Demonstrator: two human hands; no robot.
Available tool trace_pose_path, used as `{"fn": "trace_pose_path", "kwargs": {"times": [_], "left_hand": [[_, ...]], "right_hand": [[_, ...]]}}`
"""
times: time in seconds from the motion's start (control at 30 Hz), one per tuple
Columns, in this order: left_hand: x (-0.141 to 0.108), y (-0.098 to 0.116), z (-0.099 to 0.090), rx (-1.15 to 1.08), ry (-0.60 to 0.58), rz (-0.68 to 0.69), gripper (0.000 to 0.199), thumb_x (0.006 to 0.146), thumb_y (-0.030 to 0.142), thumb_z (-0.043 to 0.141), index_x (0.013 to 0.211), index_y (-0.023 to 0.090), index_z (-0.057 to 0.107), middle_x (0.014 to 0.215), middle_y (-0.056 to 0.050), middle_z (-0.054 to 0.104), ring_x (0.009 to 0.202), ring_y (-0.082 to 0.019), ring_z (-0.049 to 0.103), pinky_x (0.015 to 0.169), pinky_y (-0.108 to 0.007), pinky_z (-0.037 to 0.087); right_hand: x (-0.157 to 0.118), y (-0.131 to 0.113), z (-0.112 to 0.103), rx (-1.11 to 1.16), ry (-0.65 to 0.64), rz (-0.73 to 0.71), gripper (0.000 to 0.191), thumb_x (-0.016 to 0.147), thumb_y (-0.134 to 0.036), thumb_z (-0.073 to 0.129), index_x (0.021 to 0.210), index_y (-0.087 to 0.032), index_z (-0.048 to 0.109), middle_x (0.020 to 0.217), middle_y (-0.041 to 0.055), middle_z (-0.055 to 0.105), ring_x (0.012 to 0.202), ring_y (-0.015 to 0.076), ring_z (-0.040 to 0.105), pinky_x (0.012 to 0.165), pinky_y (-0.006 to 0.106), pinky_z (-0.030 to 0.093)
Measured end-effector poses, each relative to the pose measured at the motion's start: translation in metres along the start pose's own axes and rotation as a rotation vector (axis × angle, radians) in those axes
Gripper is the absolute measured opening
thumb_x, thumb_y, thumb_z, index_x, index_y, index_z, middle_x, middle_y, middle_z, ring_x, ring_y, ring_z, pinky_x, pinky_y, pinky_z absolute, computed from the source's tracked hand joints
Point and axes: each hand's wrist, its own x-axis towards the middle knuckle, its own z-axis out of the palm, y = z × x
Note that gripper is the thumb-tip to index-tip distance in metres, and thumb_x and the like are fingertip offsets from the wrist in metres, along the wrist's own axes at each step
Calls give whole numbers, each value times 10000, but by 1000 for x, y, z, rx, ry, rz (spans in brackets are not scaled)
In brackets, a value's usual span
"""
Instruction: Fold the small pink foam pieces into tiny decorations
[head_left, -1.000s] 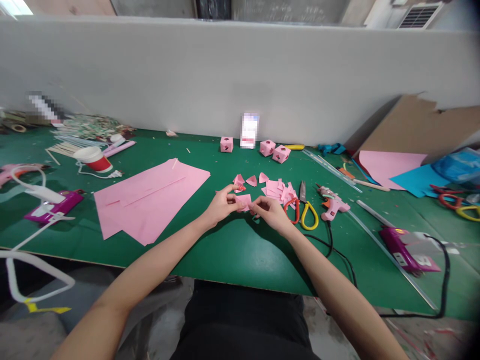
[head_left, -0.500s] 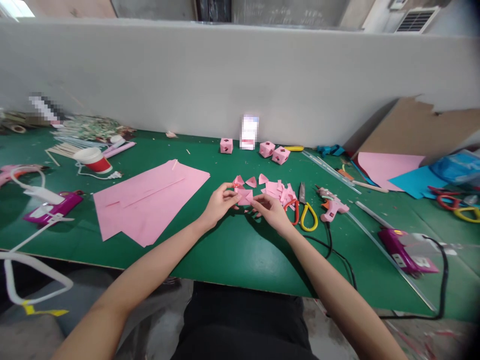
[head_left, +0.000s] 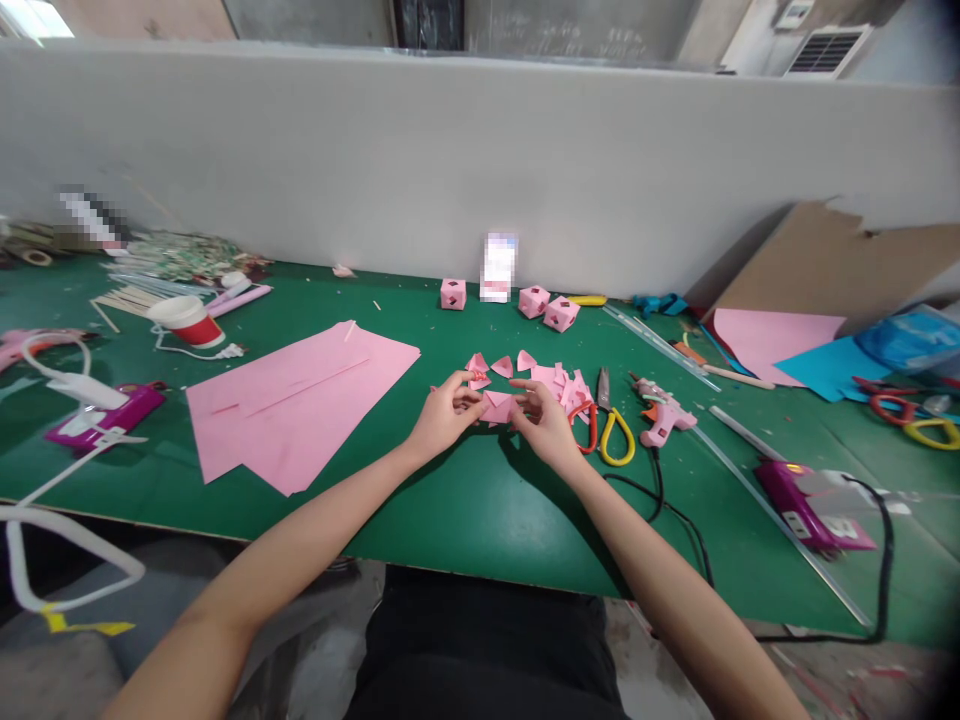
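Between my two hands is a small folded piece of pink paper, held just above the green table. My left hand pinches its left side between thumb and fingers. On the other side, my right hand has its fingertips closed on the right edge. Just beyond them lie small folded pink paper pieces and a heap of pink paper scraps. Scissors with red and yellow handles rest right of my right hand. Farther back stand pink paper cubes with diamond-shaped holes.
Large pink paper sheets lie to the left, near a red and white paper cup. On the right are a pink glue gun with a black cord, a purple power strip and clear sticks. A phone leans against the grey partition.
The pink paper has shifted slightly right and down, and its folded flap now shows as a triangle. My right-hand fingers have moved along its right edge.
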Motion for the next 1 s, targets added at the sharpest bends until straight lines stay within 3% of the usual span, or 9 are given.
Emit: {"fn": "trace_pose_path", "kwargs": {"times": [0.2,0.43,0.57,0.8,1.0], "left_hand": [[0,0,-2,114,19,51,480,776,287,719,1196,195,505,1129,-96,655,834,-158,675,703,-268,535],[0,-1,0,149,-59,53,458,780,257,715,1195,197,531,1005,-49,659,795,-138,658,726,-267,536],[-1,1,1,110,-92,15,465,774,253,716,1196,194,532,968,-43,654,748,-129,640,644,-238,522],[-4,5,2,183,-123,74,490,761,263,723,1212,216,537,1043,-58,647,774,-139,636,618,-233,498],[-7,10,2,265,-108,119,528,743,340,757,1211,214,548,1006,-60,655,779,-165,635,600,-246,488]], "right_hand": [[2,-3,-1,169,-31,87,426,726,-403,709,1093,-222,587,797,11,659,642,155,620,642,316,525],[0,-6,0,63,-57,72,351,738,-369,716,1053,-222,666,843,14,644,648,142,613,569,281,534],[0,-6,2,22,-60,90,277,756,-411,706,931,-197,703,796,18,680,605,132,597,552,265,495],[0,-6,2,92,12,161,357,695,-517,767,820,-186,724,734,42,703,602,152,580,537,268,448],[-1,-8,2,234,39,279,406,658,-534,798,851,-187,714,722,22,679,592,135,582,529,253,480]]}}
